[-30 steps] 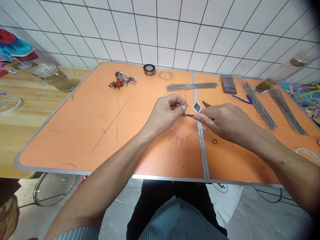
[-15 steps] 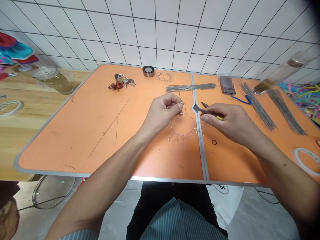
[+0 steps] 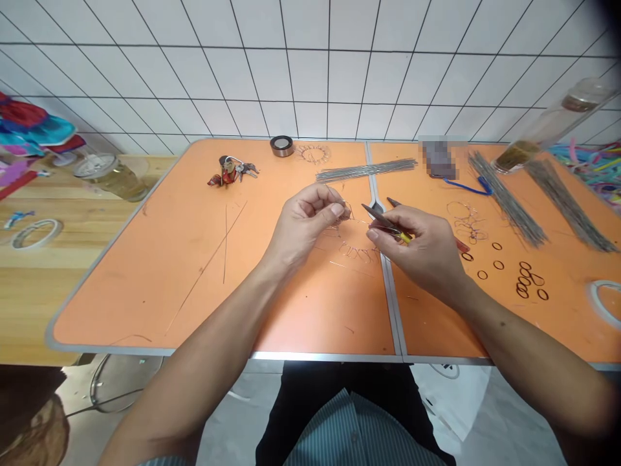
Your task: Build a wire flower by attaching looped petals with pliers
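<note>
My left hand [image 3: 303, 226] is closed in a pinch on a thin wire ring [image 3: 359, 252] with looped, petal-like edges. Part of the ring is hidden by the fingers, and its fine wire is hard to follow against the orange table. In my right hand [image 3: 420, 249] is a pair of pliers [image 3: 381, 217], with a bit of yellow showing near the grip and a red handle end behind the hand. The pliers' dark jaws are apart and point left, close beside the ring. A thin wire seems to run between the two hands.
Bundles of straight wire [image 3: 366, 169] lie at the back and right. Small dark rings [image 3: 524, 281] and wire shapes [image 3: 466, 220] are right of my hand. Keys [image 3: 233, 169], a tape roll [image 3: 282, 145], a phone [image 3: 439, 158] and a tilted-looking glass bottle [image 3: 543, 133] stand around.
My right hand has moved left with the pliers, nearer my left hand. The wire ring has tilted. Small dark rings and wire shapes that my right hand and arm covered now show.
</note>
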`<control>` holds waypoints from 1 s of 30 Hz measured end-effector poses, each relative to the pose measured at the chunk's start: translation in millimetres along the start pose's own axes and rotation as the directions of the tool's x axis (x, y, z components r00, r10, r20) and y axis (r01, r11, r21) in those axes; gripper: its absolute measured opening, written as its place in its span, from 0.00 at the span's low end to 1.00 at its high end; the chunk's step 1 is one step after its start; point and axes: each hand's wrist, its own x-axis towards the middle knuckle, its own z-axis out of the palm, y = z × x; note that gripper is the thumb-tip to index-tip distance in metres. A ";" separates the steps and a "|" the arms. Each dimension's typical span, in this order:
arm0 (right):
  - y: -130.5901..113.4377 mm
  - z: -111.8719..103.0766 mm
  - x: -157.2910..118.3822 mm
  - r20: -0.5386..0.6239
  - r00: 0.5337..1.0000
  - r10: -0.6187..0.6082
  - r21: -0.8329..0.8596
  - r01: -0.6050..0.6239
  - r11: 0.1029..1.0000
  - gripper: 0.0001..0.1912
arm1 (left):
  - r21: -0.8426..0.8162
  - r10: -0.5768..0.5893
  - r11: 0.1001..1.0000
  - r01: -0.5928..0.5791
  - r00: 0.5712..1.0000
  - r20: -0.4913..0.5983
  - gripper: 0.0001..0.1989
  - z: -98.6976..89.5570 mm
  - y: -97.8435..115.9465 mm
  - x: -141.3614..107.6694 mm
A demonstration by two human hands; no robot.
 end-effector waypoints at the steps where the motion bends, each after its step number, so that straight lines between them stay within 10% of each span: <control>1: -0.1 0.3 -0.5 -0.002 1.000 0.001 0.001 -0.001 1.000 0.07 | -0.003 0.010 1.000 -0.010 1.000 0.002 0.17 0.5 0.1 -0.2; 30: 2.8 0.6 1.2 0.060 0.994 0.094 0.114 -0.100 0.988 0.09 | 0.245 0.165 0.960 -0.137 0.981 -0.098 0.08 4.9 1.2 -6.8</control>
